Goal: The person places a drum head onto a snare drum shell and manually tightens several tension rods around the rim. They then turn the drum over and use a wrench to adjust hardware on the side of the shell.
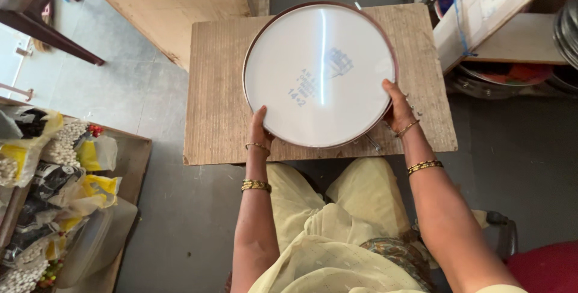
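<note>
Head view: I see a round drum, white skin, reddish rim, at the board's near edge; left hand and right hand grip its rim.

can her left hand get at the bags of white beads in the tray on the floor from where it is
Probably yes: the left hand grips the round drum, but nothing blocks the way to the bead bags; letting go and leaning left looks necessary.
</note>
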